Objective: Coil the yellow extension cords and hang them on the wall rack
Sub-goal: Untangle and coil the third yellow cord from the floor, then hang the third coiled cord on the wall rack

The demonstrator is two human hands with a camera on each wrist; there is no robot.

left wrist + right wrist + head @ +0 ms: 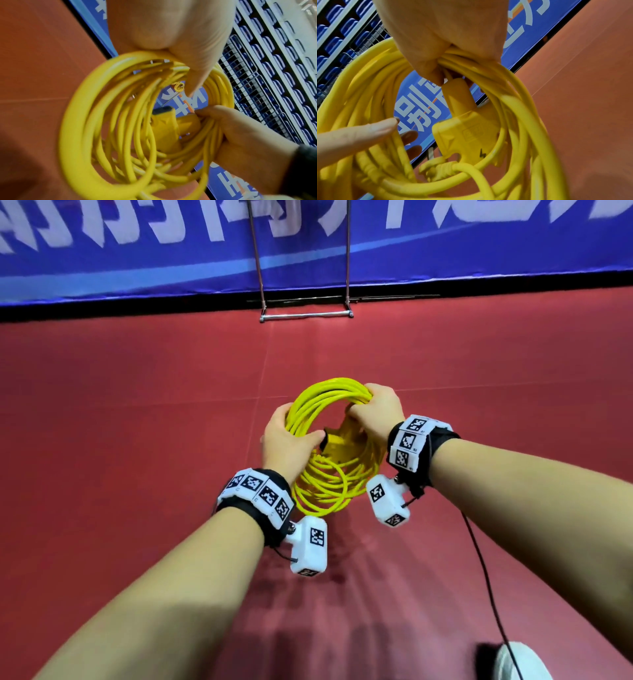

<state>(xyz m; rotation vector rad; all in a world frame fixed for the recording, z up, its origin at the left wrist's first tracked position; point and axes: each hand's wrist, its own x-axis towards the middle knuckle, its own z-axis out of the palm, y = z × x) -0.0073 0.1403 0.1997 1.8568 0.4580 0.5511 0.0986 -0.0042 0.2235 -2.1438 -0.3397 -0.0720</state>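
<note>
The left hand point(286, 440) is on the left side of the yellow extension cord point(322, 446). Its fingers are curled round the loops there, with the thumb lying across the front. The cord is wound into a round coil, held up in the air over the red floor point(137, 405), between the two hands. Some lower loops hang loose under the wrists. Inside the ring sits the yellow plug point(464, 134), hanging down from the top of the coil. The right hand point(375, 412) is on the far right side of the coil. It is closed tight in a fist round the whole bunch of loops. Far off, past the hands, the metal rack point(305, 314) stands by the blue banner point(137, 251) on the wall.
</note>
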